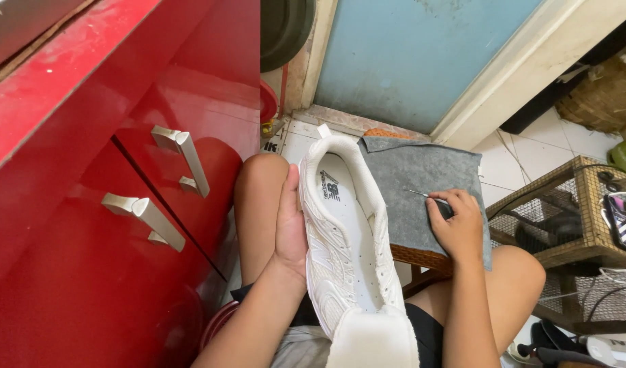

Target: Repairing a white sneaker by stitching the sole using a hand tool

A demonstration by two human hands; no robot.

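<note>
Head view: left hand [290,228] grips the white shoe [347,238] upright at centre, dark logo inside; right hand [456,225] pinches a thin tool [429,197] on grey felt [422,184], right.

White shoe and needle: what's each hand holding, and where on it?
Left hand grips the white shoe along its outer side, mid-length. Right hand pinches a thin needle-like tool at its rear end, over the grey felt.

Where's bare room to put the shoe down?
The grey cloth is bare between the white shoe and the right hand. Some floor tile shows beyond it. The red cabinet crowds the left; the wire cage crowds the right.
</note>
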